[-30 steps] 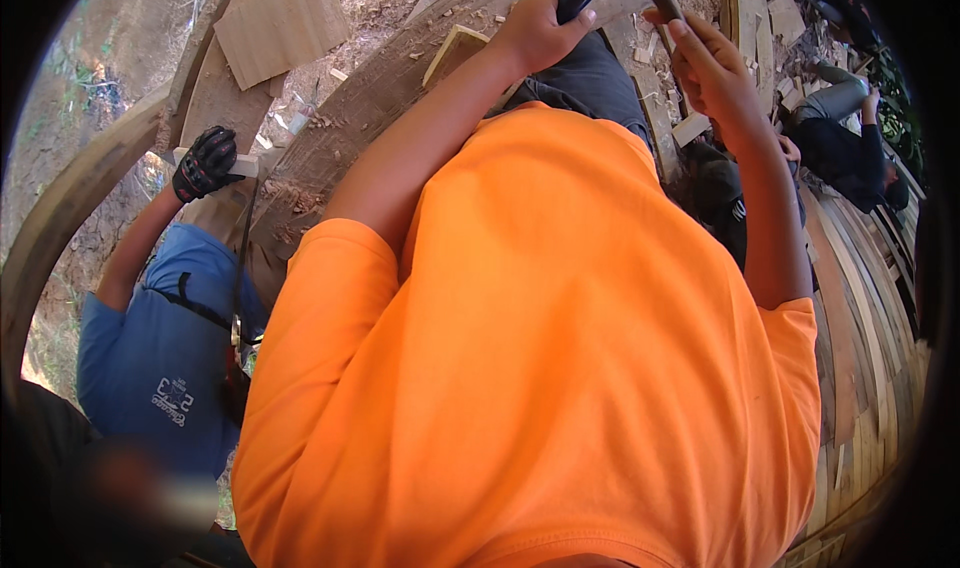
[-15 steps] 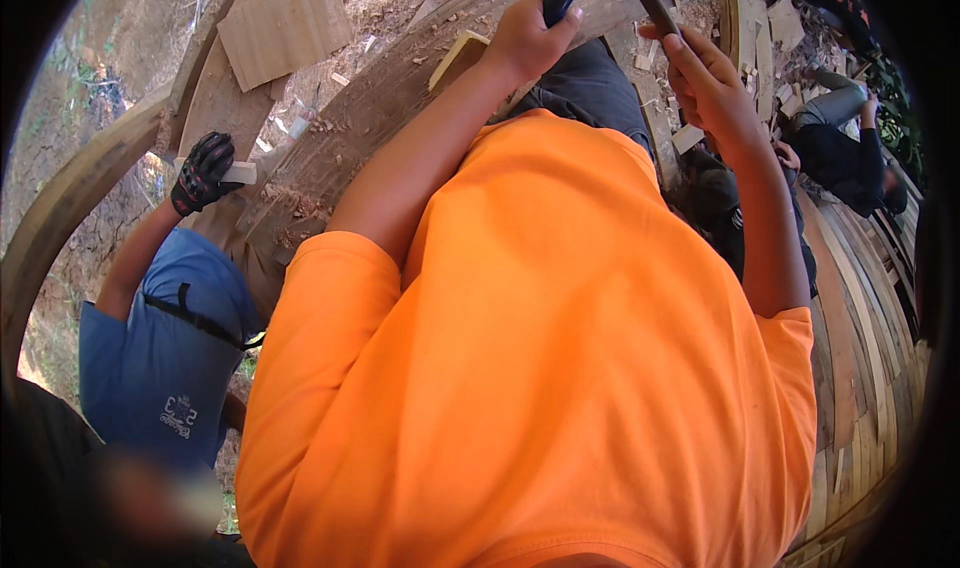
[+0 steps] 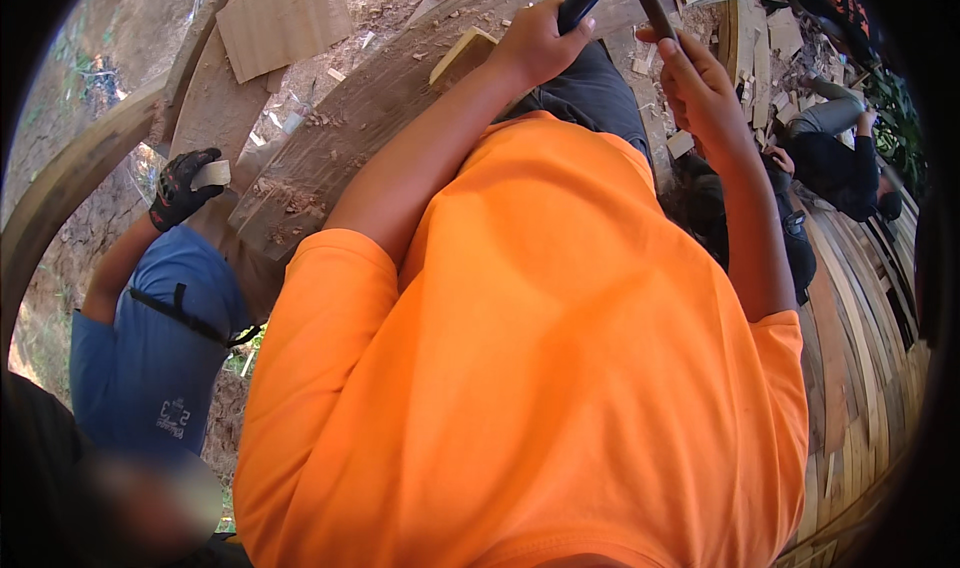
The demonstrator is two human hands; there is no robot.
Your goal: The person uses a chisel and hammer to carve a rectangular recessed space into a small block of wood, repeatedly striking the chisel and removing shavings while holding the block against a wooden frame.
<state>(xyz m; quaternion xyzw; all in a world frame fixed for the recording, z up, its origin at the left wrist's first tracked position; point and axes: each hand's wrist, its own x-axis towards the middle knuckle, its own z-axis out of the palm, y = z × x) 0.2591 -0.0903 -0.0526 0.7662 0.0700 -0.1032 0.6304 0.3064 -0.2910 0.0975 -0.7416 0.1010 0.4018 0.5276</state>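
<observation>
Plank strewn with wood chips. Left hand: fingers wrapped round a black handle. Right hand: fingers half-curled, holding a brown bar.

One head-worn fisheye looks down, close over the orange shirt.

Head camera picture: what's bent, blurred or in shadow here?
In the head view, planks curve toward the right rim, corners fall to black, a patch at lower left is heavily blurred, soft shadows mark the orange shirt, and the left hand looks fairly sharp.
</observation>
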